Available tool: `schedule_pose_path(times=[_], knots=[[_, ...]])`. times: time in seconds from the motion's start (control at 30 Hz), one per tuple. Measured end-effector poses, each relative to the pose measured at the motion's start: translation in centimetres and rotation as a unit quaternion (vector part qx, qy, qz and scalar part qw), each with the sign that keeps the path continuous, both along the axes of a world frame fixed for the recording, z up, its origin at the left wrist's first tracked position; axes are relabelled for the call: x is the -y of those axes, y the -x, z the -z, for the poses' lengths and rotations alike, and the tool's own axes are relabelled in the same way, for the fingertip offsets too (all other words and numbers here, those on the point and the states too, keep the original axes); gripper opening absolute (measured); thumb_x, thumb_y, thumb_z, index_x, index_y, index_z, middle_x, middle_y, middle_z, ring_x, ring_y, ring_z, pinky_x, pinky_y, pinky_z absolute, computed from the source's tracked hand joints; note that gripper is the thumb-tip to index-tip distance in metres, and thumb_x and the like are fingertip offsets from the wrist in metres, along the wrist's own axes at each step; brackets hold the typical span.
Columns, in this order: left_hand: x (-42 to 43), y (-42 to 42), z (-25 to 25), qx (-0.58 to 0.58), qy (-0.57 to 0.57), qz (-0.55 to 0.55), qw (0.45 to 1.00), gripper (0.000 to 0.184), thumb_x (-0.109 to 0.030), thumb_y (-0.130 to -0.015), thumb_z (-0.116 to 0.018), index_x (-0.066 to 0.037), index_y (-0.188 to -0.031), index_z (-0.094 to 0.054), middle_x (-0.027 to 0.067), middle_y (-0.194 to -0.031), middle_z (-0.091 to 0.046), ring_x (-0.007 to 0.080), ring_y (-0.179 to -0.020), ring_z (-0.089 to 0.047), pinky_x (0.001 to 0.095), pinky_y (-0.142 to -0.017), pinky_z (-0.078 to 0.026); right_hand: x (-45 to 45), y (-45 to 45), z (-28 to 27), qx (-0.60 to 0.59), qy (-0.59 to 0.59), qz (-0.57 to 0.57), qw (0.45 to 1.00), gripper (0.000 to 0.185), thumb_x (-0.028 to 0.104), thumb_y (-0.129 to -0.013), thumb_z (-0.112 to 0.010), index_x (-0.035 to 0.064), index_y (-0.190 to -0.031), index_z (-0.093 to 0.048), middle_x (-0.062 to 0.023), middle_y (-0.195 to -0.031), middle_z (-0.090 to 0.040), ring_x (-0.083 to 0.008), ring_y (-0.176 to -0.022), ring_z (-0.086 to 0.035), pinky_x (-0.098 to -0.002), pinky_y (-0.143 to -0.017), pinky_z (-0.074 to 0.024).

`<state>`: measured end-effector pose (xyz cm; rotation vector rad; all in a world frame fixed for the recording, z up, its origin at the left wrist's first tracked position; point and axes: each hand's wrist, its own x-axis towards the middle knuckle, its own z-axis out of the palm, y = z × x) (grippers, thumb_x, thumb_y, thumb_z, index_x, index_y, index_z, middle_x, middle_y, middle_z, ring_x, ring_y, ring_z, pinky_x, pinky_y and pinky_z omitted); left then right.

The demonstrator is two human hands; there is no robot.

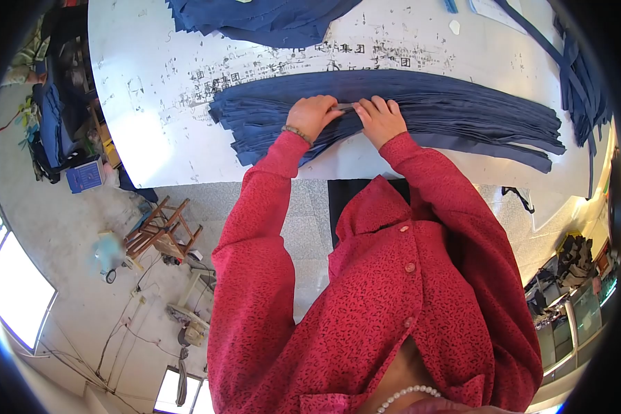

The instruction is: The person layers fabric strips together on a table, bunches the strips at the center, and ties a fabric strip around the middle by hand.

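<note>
A long fanned stack of dark blue fabric pieces (476, 110) lies across the white table in front of me, its layered edges overlapping. My left hand (312, 119), with a bracelet at the wrist, is closed over the stack left of its middle, thumb and fingertips pinching the cloth. Close by on the right, my right hand (381, 121) is closed too, its fingers curled on the upper layers. Between the fingertips shows a small greyish strip (345, 106); whether it is a cloth edge or a separate thing I cannot tell.
Another pile of blue fabric (262, 21) lies at the table's far side. Blue strips (581, 86) hang over the right edge of the white table (165, 138). A small white piece (454, 27) lies at the back. On the floor to the left stands a wooden stool (164, 231).
</note>
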<state>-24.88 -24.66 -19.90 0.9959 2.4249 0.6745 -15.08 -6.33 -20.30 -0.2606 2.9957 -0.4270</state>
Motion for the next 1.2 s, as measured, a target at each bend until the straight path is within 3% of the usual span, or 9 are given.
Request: schedule_pose_path(times=[0.1, 0.2, 0.4, 0.57, 0.8, 0.9, 1.0, 1.1, 1.2], knots=[[-0.9, 0.3, 0.3, -0.01, -0.011, -0.122, 0.992, 0.013, -0.021, -0.082, -0.062, -0.012, -0.091, -0.06, 0.0036, -0.081, -0.058, 0.0256, -0.072, -0.06, 0.0375, -0.065, -0.046, -0.1, 0.0, -0.3, -0.034, -0.019, -0.016, 0.999, 0.024, 0.013, -0.082, -0.051, 0.0107, -0.105, -0.057, 0.0, -0.103, -0.058, -0.0185, -0.102, -0.049, -0.0358, -0.09, -0.0367], [-1.7, 0.7, 0.7, 0.007, 0.021, -0.155, 0.988, 0.014, -0.02, -0.081, -0.064, -0.013, -0.091, -0.06, 0.0035, -0.084, -0.057, 0.0254, -0.075, -0.06, 0.0375, -0.065, -0.048, -0.4, 0.1, 0.6, -0.053, 0.001, -0.04, 0.998, 0.024, 0.013, -0.081, -0.051, 0.0098, -0.104, -0.057, -0.0014, -0.096, -0.059, -0.0192, -0.1, -0.051, -0.0355, -0.088, -0.0384], [-1.8, 1.2, 1.5, -0.081, 0.017, -0.099, 0.992, 0.013, -0.015, -0.074, -0.068, -0.012, -0.085, -0.06, 0.0033, -0.091, -0.054, 0.023, -0.083, -0.056, 0.0367, -0.07, -0.045, -0.6, -0.3, 1.9, -0.004, 0.055, -0.041, 0.998, 0.023, 0.012, -0.082, -0.049, 0.0083, -0.103, -0.057, -0.0031, -0.096, -0.059, -0.0198, -0.096, -0.054, -0.0353, -0.084, -0.0418], [-0.9, 0.9, 0.8, -0.119, -0.024, -0.051, 0.991, 0.011, -0.014, -0.073, -0.067, -0.012, -0.081, -0.06, 0.0012, -0.085, -0.055, 0.0216, -0.082, -0.054, 0.0367, -0.073, -0.041, -0.4, 0.2, 0.9, 0.016, 0.075, -0.014, 0.997, 0.021, 0.013, -0.084, -0.048, 0.0077, -0.103, -0.057, -0.0034, -0.103, -0.057, -0.0198, -0.098, -0.053, -0.0356, -0.084, -0.0424], [0.1, 0.5, -0.3, -0.064, 0.001, 0.053, 0.997, 0.01, -0.016, -0.075, -0.066, -0.012, -0.082, -0.059, 0.001, -0.081, -0.057, 0.022, -0.082, -0.055, 0.0352, -0.073, -0.041, -0.6, 0.9, 0.2, -0.109, 0.056, -0.004, 0.992, 0.018, 0.01, -0.083, -0.049, 0.0077, -0.1, -0.056, -0.0051, -0.106, -0.057, -0.0203, -0.1, -0.052, -0.0357, -0.084, -0.0422], [0.4, 0.7, 1.0, 0.045, -0.021, -0.023, 0.999, 0.012, -0.017, -0.076, -0.066, -0.011, -0.084, -0.059, 0.002, -0.082, -0.057, 0.0233, -0.083, -0.055, 0.0356, -0.073, -0.043, -0.7, 0.4, 1.1, -0.07, 0.065, -0.021, 0.995, 0.02, 0.009, -0.081, -0.05, 0.0078, -0.101, -0.056, -0.0046, -0.099, -0.057, -0.0203, -0.093, -0.054, -0.0357, -0.084, -0.042], [-1.3, 2.1, -0.3, 0.029, 0.003, -0.149, 0.988, 0.014, -0.018, -0.076, -0.067, -0.011, -0.084, -0.06, 0.0027, -0.084, -0.057, 0.0253, -0.085, -0.055, 0.0366, -0.074, -0.045, -0.6, 0.0, 1.7, -0.025, 0.073, -0.037, 0.996, 0.022, 0.01, -0.08, -0.05, 0.0085, -0.101, -0.056, -0.0038, -0.092, -0.055, -0.0204, -0.086, -0.056, -0.0353, -0.083, -0.0421], [-1.5, 2.9, 1.3, -0.086, -0.023, -0.114, 0.989, 0.014, -0.018, -0.074, -0.069, -0.012, -0.083, -0.06, 0.0026, -0.085, -0.056, 0.0255, -0.085, -0.054, 0.0365, -0.073, -0.044, -0.6, 0.0, 1.7, -0.03, 0.064, -0.053, 0.996, 0.022, 0.011, -0.08, -0.05, 0.0097, -0.101, -0.056, -0.0034, -0.089, -0.054, -0.0202, -0.084, -0.056, -0.0349, -0.082, -0.0422], [-1.7, 2.9, 1.5, -0.1, 0.006, -0.08, 0.992, 0.014, -0.018, -0.073, -0.069, -0.012, -0.081, -0.059, 0.0019, -0.085, -0.055, 0.0249, -0.084, -0.054, 0.037, -0.071, -0.043, -0.7, -0.1, 1.7, -0.034, 0.061, -0.057, 0.996, 0.022, 0.011, -0.08, -0.05, 0.0107, -0.101, -0.056, -0.0032, -0.09, -0.054, -0.0198, -0.085, -0.056, -0.0349, -0.081, -0.0422]])
